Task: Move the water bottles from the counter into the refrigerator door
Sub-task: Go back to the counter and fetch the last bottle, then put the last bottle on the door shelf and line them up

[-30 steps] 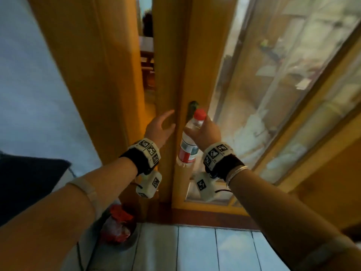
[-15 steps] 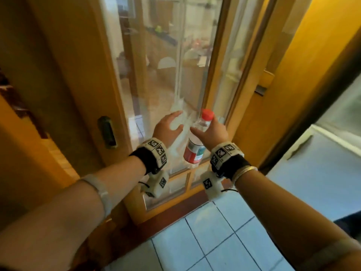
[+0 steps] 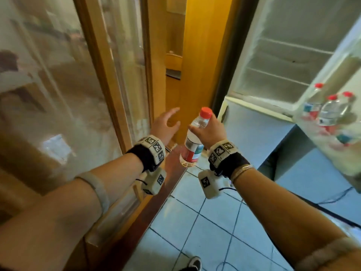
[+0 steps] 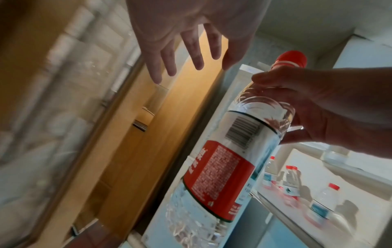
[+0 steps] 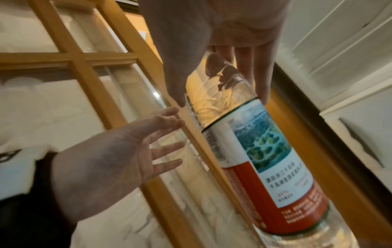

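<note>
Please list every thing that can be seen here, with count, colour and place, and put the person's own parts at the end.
held water bottle: 1, clear with red cap and red-white label, in the right hand, in front of the wooden frame.
shelf bottles: at least 3, clear with red caps, standing in the refrigerator door shelf at far right; blurred.
refrigerator: 1, white, open, inner shelves bare where visible, at upper right.
glass door: 1, orange wood frame with clear panes, at left.
floor tiles: pale blue-white, below.
shoe: 1, dark and white, bottom edge.
wrist bands: 2, black with white marker tags, one on each wrist.
bracelet: gold, on right wrist.
left hand: empty, fingers spread.
right hand: grips the bottle near its neck.
</note>
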`<act>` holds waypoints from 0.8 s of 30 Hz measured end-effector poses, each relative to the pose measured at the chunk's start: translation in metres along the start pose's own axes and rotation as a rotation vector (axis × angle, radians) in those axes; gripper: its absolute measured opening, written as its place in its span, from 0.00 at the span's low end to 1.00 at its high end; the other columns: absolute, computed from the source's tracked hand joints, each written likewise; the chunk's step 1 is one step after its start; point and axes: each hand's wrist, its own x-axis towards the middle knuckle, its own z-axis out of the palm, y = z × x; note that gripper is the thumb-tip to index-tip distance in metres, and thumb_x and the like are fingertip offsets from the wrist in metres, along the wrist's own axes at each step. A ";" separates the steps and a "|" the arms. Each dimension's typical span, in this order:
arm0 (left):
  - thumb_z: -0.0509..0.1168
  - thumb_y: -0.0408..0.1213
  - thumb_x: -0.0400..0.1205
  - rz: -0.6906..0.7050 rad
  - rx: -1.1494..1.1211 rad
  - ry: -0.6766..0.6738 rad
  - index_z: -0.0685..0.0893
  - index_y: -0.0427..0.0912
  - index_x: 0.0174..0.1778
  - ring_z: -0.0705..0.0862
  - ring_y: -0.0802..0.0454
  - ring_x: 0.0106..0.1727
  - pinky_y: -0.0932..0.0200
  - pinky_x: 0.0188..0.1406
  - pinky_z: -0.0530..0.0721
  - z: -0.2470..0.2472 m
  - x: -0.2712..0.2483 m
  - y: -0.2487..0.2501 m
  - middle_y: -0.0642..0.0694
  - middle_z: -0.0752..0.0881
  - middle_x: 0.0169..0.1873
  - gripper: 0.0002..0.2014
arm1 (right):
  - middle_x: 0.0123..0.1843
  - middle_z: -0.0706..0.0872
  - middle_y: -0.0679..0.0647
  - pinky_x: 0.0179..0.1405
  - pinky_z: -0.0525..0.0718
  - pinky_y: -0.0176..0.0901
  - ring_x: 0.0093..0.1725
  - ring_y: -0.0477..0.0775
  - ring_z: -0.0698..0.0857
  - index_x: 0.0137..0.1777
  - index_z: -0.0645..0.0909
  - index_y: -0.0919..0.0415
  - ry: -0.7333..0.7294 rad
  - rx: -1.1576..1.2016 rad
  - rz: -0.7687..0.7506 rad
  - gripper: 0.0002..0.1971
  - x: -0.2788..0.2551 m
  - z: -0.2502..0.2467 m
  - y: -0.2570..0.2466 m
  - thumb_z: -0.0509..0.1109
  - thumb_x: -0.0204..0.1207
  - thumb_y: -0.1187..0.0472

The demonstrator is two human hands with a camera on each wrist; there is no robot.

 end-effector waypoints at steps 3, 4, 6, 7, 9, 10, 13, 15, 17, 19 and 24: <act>0.63 0.39 0.81 0.072 0.018 -0.066 0.71 0.52 0.74 0.69 0.52 0.76 0.56 0.74 0.67 0.048 0.038 0.021 0.50 0.72 0.75 0.23 | 0.61 0.85 0.55 0.53 0.80 0.45 0.57 0.56 0.84 0.67 0.72 0.56 0.063 -0.042 0.045 0.29 0.030 -0.036 0.032 0.74 0.69 0.45; 0.63 0.39 0.81 0.089 0.018 -0.089 0.71 0.52 0.73 0.69 0.52 0.76 0.53 0.75 0.67 0.065 0.051 0.028 0.50 0.72 0.75 0.23 | 0.61 0.85 0.55 0.51 0.78 0.43 0.57 0.56 0.84 0.68 0.72 0.56 0.084 -0.047 0.058 0.29 0.040 -0.049 0.043 0.74 0.70 0.46; 0.62 0.39 0.82 0.113 0.021 -0.122 0.71 0.51 0.74 0.69 0.52 0.76 0.55 0.73 0.66 0.101 0.076 0.041 0.49 0.72 0.75 0.23 | 0.60 0.86 0.55 0.48 0.75 0.40 0.54 0.55 0.84 0.68 0.71 0.57 0.106 -0.071 0.090 0.29 0.059 -0.075 0.066 0.73 0.71 0.45; 0.63 0.40 0.82 0.126 0.024 -0.134 0.71 0.51 0.74 0.69 0.51 0.76 0.58 0.71 0.66 0.118 0.088 0.049 0.49 0.73 0.75 0.23 | 0.59 0.86 0.55 0.47 0.74 0.40 0.52 0.55 0.84 0.68 0.72 0.57 0.113 -0.082 0.106 0.29 0.068 -0.088 0.077 0.72 0.71 0.44; 0.63 0.40 0.81 0.154 0.011 -0.163 0.71 0.49 0.73 0.71 0.50 0.75 0.62 0.66 0.66 0.152 0.109 0.062 0.48 0.74 0.73 0.23 | 0.59 0.87 0.55 0.48 0.75 0.40 0.53 0.56 0.85 0.65 0.75 0.57 0.151 -0.107 0.134 0.26 0.086 -0.112 0.098 0.71 0.71 0.43; 0.64 0.39 0.81 0.160 -0.008 -0.179 0.72 0.49 0.73 0.72 0.50 0.74 0.63 0.65 0.66 0.169 0.119 0.069 0.47 0.75 0.73 0.23 | 0.58 0.88 0.55 0.49 0.75 0.40 0.54 0.57 0.86 0.63 0.77 0.57 0.183 -0.121 0.145 0.25 0.094 -0.125 0.108 0.72 0.70 0.43; 0.64 0.37 0.81 0.156 -0.068 -0.259 0.72 0.50 0.73 0.72 0.51 0.74 0.60 0.68 0.67 0.212 0.143 0.091 0.47 0.75 0.73 0.23 | 0.56 0.88 0.56 0.49 0.75 0.38 0.53 0.58 0.86 0.62 0.79 0.58 0.264 -0.123 0.204 0.25 0.113 -0.159 0.137 0.73 0.69 0.44; 0.64 0.36 0.81 0.171 -0.088 -0.316 0.71 0.50 0.73 0.71 0.50 0.74 0.56 0.71 0.68 0.239 0.156 0.105 0.47 0.75 0.73 0.24 | 0.54 0.89 0.58 0.50 0.78 0.40 0.53 0.59 0.87 0.62 0.79 0.59 0.318 -0.130 0.254 0.27 0.125 -0.180 0.157 0.74 0.68 0.44; 0.64 0.36 0.80 0.200 -0.102 -0.366 0.72 0.49 0.73 0.72 0.50 0.74 0.56 0.72 0.67 0.266 0.171 0.119 0.48 0.75 0.72 0.23 | 0.52 0.89 0.59 0.52 0.81 0.45 0.53 0.61 0.87 0.61 0.79 0.61 0.372 -0.156 0.308 0.27 0.136 -0.201 0.174 0.74 0.67 0.43; 0.64 0.36 0.80 0.218 -0.134 -0.409 0.72 0.50 0.73 0.72 0.50 0.74 0.57 0.72 0.66 0.285 0.181 0.127 0.48 0.76 0.72 0.23 | 0.53 0.89 0.60 0.54 0.82 0.46 0.54 0.61 0.87 0.58 0.82 0.62 0.408 -0.151 0.328 0.25 0.141 -0.216 0.186 0.74 0.68 0.45; 0.65 0.35 0.79 0.317 -0.170 -0.554 0.75 0.50 0.70 0.74 0.51 0.71 0.61 0.68 0.66 0.352 0.218 0.159 0.47 0.78 0.69 0.22 | 0.41 0.85 0.57 0.42 0.75 0.41 0.43 0.58 0.84 0.50 0.83 0.59 0.530 -0.143 0.448 0.17 0.159 -0.261 0.218 0.74 0.69 0.46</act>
